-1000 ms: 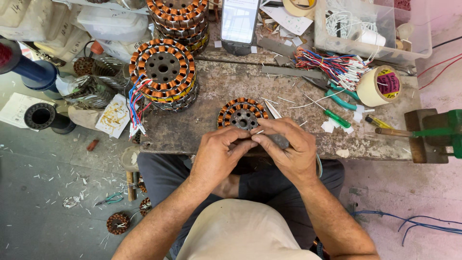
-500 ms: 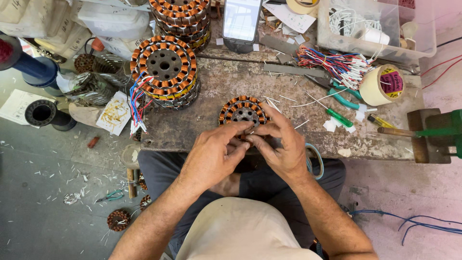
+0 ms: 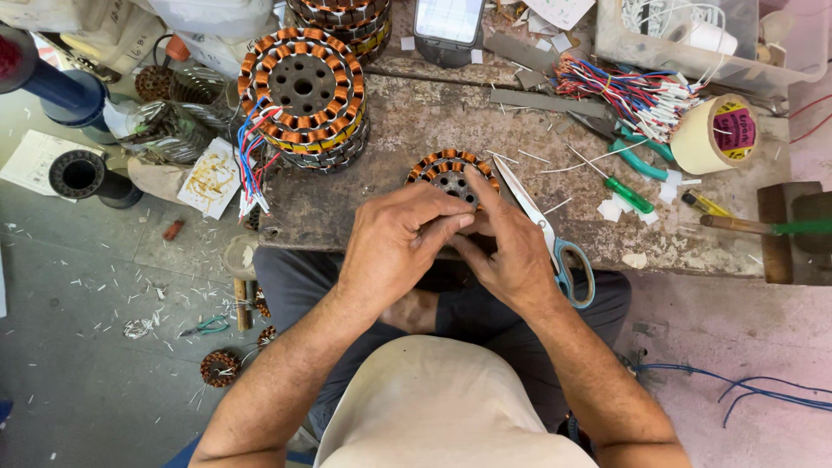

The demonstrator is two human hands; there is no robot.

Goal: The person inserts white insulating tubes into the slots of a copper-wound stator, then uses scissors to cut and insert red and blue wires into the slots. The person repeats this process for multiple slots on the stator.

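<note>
Left hand [image 3: 394, 247] and right hand [image 3: 511, 256] meet at the bench [image 3: 407, 130] near edge, fingers curled shut on the small stator [image 3: 451, 169] | stator lies flat, bore facing up, no long axis; copper coils ringing a grey core, near half hidden | scissors [image 3: 542, 230] just right | taller stator stack [image 3: 303, 95] farther left.

Our left hand [image 3: 394, 247] and right hand [image 3: 507, 251] cover the near half of the small copper-wound coil ring [image 3: 451, 169], so we cannot tell what our fingertips pinch; the phone [image 3: 448, 26] and upper ring stack [image 3: 342, 17] are cut off at the top edge
</note>
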